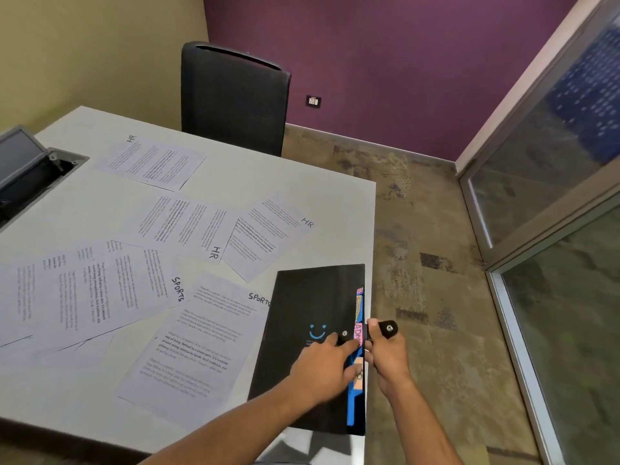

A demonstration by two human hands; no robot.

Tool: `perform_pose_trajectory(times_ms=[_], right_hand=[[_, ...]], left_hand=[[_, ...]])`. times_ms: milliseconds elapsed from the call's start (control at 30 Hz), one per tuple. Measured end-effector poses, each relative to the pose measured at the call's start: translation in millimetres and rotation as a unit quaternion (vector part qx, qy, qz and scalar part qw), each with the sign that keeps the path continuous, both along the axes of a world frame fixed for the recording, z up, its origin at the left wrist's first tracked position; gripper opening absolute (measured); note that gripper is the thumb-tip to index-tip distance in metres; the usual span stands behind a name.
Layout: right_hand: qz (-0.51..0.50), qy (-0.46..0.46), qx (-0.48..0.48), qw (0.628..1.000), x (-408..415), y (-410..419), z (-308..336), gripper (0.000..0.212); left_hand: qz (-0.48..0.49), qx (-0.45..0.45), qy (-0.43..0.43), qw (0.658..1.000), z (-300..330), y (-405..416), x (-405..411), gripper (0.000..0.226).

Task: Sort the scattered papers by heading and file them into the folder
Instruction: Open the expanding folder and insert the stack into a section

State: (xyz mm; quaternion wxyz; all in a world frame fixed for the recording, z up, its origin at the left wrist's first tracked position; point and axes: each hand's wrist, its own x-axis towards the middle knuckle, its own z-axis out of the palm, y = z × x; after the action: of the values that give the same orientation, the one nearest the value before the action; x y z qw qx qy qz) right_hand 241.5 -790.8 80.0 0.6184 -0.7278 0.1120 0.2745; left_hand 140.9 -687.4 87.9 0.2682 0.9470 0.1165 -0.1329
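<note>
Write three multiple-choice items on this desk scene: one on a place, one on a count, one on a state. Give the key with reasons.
1. Where does the black folder lie on the table?
A. Near corner, along the right edge
B. Far corner by the chair
C. On the floor

2. How many readable headings say HR?
A. One
B. Three
C. Five

3. What does the right hand do?
A. Rests flat on a paper
B. Hangs idle
C. Grips the folder's strap tab

Key: 1 A, its long side runs along the right table edge; 2 B, HR is legible on three sheets; 3 C, fingers curl round the tab while the left hand rests on the cover.
</note>
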Motion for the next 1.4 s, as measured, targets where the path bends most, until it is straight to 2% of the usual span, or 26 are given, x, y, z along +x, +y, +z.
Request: perform_pose_trajectory(times_ms=[333, 400, 467, 533, 567, 700, 833, 900, 967, 1100, 1267, 1400], right_hand=[[-0.021, 0.028, 0.011, 0.999, 12, -20, -47, 0.019], [-0.022, 0.016, -0.012, 1.000, 17, -22, -56, 0.019], [-0.010, 0.005, -0.041, 0.999, 25, -31, -85, 0.014], [0.008, -0.003, -0.062, 0.998, 36, -44, -146, 0.009], [0.012, -0.003, -0.077, 0.997, 38, -44, -154, 0.010], [0.079, -0.033, -0.149, 0.985, 32, -25, -88, 0.022], [0.169, -0.063, -0.163, 0.970, 24, -23, -93, 0.036], [0.217, -0.082, -0.184, 0.955, 18, -20, -94, 0.023], [0.240, -0.141, -0.213, 0.937, 14, -17, -94, 0.013], [0.298, -0.212, -0.247, 0.897, 3, -15, -99, 0.031], [0.414, -0.234, -0.368, 0.799, -1, -15, -101, 0.047], [0.420, -0.236, -0.391, 0.784, -7, -16, -95, 0.050]], left_hand=[[-0.097, 0.000, 0.112, 0.989, -54, -14, 8, 0.062], [-0.135, 0.003, 0.104, 0.985, -63, -9, 6, 0.072], [-0.154, -0.001, 0.082, 0.985, -76, -3, 4, 0.068], [-0.134, -0.017, 0.058, 0.989, -87, 5, 2, 0.062], [-0.116, -0.020, 0.053, 0.992, -92, 10, 0, 0.063], [-0.050, -0.008, 0.057, 0.997, -107, 29, -8, 0.065], [-0.048, 0.034, 0.034, 0.998, -120, 50, -19, 0.057], [-0.058, 0.039, 0.019, 0.997, -126, 57, -21, 0.060], [-0.060, 0.033, 0.012, 0.998, -125, 64, -20, 0.060], [-0.067, 0.024, 0.038, 0.997, -124, 68, -14, 0.061], [-0.073, -0.010, 0.061, 0.995, -120, 72, -9, 0.062], [-0.053, -0.028, 0.053, 0.997, -110, 75, -9, 0.056]])
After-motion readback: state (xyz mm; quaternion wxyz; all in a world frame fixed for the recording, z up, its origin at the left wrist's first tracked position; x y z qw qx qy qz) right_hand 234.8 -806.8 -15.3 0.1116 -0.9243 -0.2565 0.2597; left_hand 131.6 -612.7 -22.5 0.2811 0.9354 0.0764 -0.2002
